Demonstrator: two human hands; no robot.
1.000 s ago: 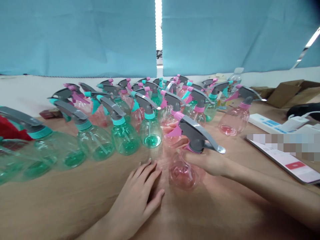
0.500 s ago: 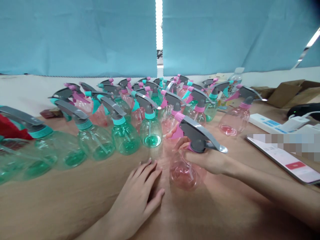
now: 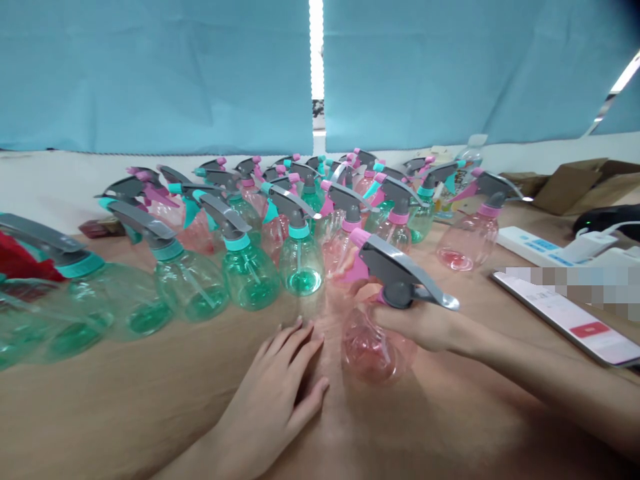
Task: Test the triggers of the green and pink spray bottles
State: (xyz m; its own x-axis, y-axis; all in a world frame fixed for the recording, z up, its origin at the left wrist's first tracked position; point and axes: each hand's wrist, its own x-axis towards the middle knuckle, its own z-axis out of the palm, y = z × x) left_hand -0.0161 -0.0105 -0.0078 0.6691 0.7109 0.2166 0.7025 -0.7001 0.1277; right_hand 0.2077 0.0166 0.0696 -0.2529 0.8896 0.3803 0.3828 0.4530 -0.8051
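Note:
My right hand (image 3: 400, 320) is wrapped round the neck of a pink spray bottle (image 3: 373, 353), with some fingers near its pink trigger. The bottle has a grey spray head with a pink nozzle, and its clear pink body is slightly tilted. My left hand (image 3: 285, 380) lies flat on the wooden table (image 3: 165, 400), fingers stretched out, holding nothing. Just beyond it stands a green spray bottle (image 3: 302, 263) with a turquoise collar and liquid at the bottom. Another green spray bottle (image 3: 250, 273) is beside that one.
Several more green and pink spray bottles crowd the table's back and left. To the right are a lone pink spray bottle (image 3: 470, 233), a phone (image 3: 565, 320), a white power strip (image 3: 530, 247) and a cardboard box (image 3: 580, 187). A red object (image 3: 25, 257) shows at far left.
The held pink spray bottle has shifted very slightly down and to the right with my right hand. My left hand has not moved.

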